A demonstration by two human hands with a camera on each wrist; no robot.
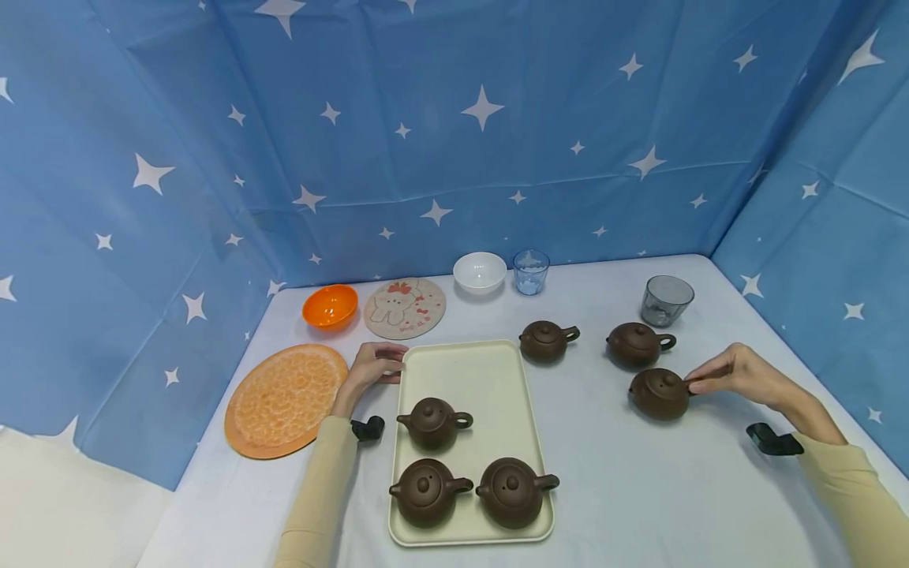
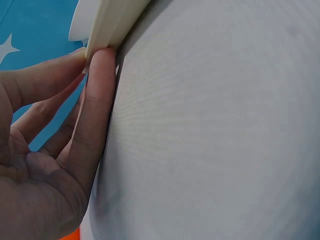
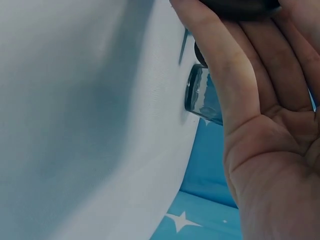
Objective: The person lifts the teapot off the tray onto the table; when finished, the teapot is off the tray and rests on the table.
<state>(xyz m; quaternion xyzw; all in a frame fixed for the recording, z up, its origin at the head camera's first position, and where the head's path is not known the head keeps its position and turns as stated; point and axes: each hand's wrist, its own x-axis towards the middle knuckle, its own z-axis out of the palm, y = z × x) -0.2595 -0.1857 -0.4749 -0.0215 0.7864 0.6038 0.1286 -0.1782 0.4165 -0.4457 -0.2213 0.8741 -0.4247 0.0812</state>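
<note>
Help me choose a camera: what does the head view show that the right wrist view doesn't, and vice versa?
Only the head view: the left hand pinching the tray, plus the orange bowl.
Only the right wrist view: the palm of the right hand.
Both: that hand, the teapot it holds, the grey glass and the starry blue cloth.

Six brown teapots point(image 1: 424, 493): three on one cream tray point(image 1: 461, 371), three between one and three o'clock from it. Two bowls: one orange bowl point(image 1: 330, 308) at ten o'clock, one white bowl point(image 1: 480, 273) at twelve. Two glasses: one blue glass point(image 1: 531, 274) at one, one grey glass point(image 1: 664, 304) at two. Two round mats: one orange mat point(image 1: 286, 401) at nine, one cartoon mat point(image 1: 405, 308) at eleven.
</note>
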